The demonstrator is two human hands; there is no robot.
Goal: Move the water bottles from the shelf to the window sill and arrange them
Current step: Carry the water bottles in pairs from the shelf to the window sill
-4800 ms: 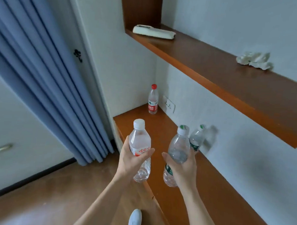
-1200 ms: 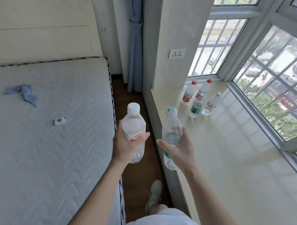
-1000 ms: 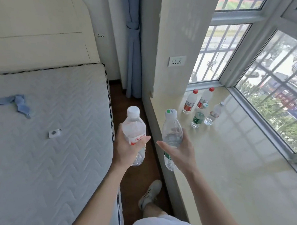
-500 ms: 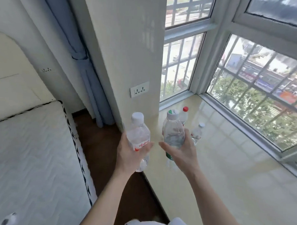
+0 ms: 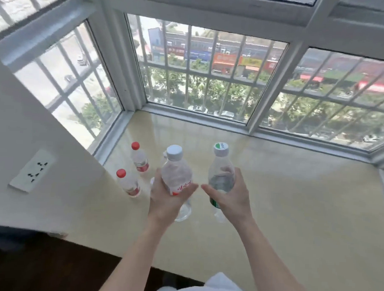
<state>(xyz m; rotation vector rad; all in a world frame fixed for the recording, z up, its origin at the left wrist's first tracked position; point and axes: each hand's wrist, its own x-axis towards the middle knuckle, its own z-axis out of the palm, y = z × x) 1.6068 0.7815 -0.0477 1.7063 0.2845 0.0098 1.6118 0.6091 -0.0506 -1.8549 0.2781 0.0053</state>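
Note:
My left hand [image 5: 167, 199] grips a clear bottle with a white cap and red lettering [image 5: 176, 174], held upright above the beige window sill [image 5: 305, 205]. My right hand [image 5: 232, 197] holds a clear bottle with a white-and-green cap and green label [image 5: 220, 170], also upright over the sill. Two red-capped bottles stand on the sill to the left: the nearer one [image 5: 128, 182] and the farther one [image 5: 139, 157]. More bottles behind my left hand are mostly hidden.
A white wall with a power socket [image 5: 32, 171] juts in at the left, bordering the sill. White window frames [image 5: 131, 92] with barred glass enclose the sill at the back and left. Dark wooden floor [image 5: 38, 268] lies below the sill's front edge.
I have turned from the bed toward the window and stepped closer. Both hands, still holding their bottles, now hover over the sill beside the standing bottles.

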